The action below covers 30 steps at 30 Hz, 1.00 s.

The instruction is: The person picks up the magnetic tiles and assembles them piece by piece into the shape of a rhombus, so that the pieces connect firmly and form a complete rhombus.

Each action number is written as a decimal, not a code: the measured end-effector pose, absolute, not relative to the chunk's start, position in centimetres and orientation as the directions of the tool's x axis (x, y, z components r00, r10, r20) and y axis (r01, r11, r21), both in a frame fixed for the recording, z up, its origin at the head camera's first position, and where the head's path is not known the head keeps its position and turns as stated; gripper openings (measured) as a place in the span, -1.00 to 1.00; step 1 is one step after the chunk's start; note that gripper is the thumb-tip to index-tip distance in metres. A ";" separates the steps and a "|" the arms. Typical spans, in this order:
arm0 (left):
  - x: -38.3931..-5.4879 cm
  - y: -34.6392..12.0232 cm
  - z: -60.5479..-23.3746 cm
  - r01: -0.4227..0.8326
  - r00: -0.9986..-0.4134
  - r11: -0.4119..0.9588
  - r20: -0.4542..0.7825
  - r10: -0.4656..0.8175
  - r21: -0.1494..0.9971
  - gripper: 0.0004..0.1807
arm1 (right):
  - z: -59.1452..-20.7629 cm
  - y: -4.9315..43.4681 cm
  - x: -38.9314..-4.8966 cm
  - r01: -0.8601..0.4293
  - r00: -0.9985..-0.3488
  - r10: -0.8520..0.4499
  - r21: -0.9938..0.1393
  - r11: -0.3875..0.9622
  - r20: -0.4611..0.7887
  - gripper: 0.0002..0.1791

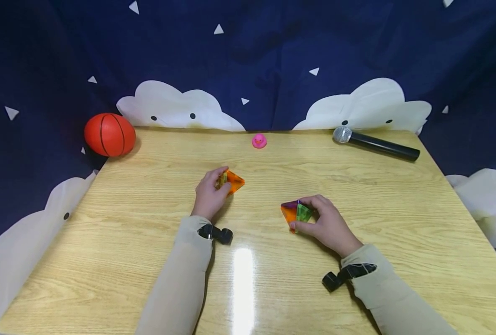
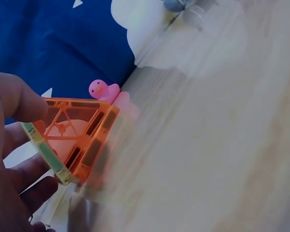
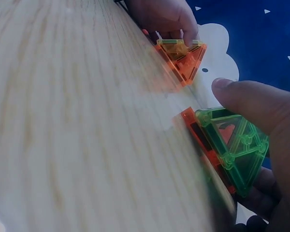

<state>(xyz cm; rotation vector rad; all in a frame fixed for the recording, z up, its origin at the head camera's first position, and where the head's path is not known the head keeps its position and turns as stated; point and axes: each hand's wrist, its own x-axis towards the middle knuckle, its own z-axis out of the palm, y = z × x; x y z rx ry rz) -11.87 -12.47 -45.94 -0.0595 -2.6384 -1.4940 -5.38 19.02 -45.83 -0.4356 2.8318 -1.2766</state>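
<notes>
My left hand (image 1: 209, 194) grips a small cluster of see-through magnetic tiles between thumb and fingers. An orange triangular tile (image 1: 236, 182) points to the right, and a yellow-green tile (image 2: 49, 155) joins it on the palm side. To the right and nearer me, my right hand (image 1: 326, 224) pinches a second cluster low over the table. That one has a green triangular tile (image 3: 236, 151), an orange tile (image 1: 289, 214) and a purple tile (image 1: 290, 204). A gap of wooden tabletop separates the two clusters.
At the back left of the wooden table (image 1: 168, 158) sits a red toy basketball (image 1: 110, 135). A pink rubber duck (image 1: 259, 141) stands at the back middle. Toward the back right lies a black microphone (image 1: 382, 145). Behind hangs a dark blue curtain (image 1: 269, 56) with white clouds.
</notes>
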 end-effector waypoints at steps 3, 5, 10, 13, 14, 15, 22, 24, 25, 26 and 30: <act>-11.7 -12.5 -46.0 0.113 -0.991 0.530 0.131 0.003 0.841 -0.43 | -45.9 19.0 -5.3 -0.244 -0.963 -0.249 -0.734 0.633 0.104 -0.30; -11.5 -12.6 -46.0 0.134 -0.989 0.538 0.145 0.021 0.833 -0.42 | -45.9 19.1 -5.3 -0.243 -0.963 -0.249 -0.732 0.636 0.104 -0.29; -11.1 -12.7 -45.8 0.150 -0.989 0.578 0.127 0.082 0.802 -0.39 | -45.9 19.1 -5.3 -0.244 -0.962 -0.250 -0.736 0.631 0.105 -0.29; -10.8 -12.7 -45.8 0.167 -0.985 0.613 0.106 0.134 0.772 -0.37 | -45.8 19.0 -5.3 -0.243 -0.962 -0.251 -0.744 0.623 0.104 -0.31; -10.8 -12.7 -45.8 0.176 -0.983 0.624 0.104 0.152 0.761 -0.36 | -45.8 19.0 -5.3 -0.244 -0.962 -0.251 -0.743 0.623 0.105 -0.31; -10.7 -12.7 -45.8 0.186 -0.981 0.635 0.103 0.166 0.750 -0.35 | -45.8 19.0 -5.2 -0.244 -0.962 -0.252 -0.743 0.624 0.105 -0.32; -10.0 -12.7 -45.7 0.186 -0.976 0.659 0.060 0.209 0.729 -0.28 | -45.7 19.0 -5.2 -0.241 -0.963 -0.249 -0.739 0.630 0.102 -0.30; -9.7 -12.6 -45.7 0.187 -0.974 0.645 0.054 0.219 0.741 -0.29 | -45.7 19.0 -5.2 -0.243 -0.963 -0.250 -0.738 0.630 0.104 -0.31; -9.6 -12.6 -45.6 0.188 -0.973 0.636 0.052 0.226 0.749 -0.29 | -45.7 19.0 -5.3 -0.245 -0.962 -0.251 -0.737 0.630 0.105 -0.31; -9.5 -12.5 -45.6 0.184 -0.972 0.625 0.046 0.231 0.759 -0.29 | -45.7 19.0 -5.3 -0.247 -0.962 -0.252 -0.735 0.631 0.108 -0.31; -9.1 -12.3 -45.4 0.168 -0.967 0.584 0.018 0.254 0.794 -0.30 | -45.8 19.1 -5.3 -0.254 -0.961 -0.253 -0.733 0.631 0.115 -0.31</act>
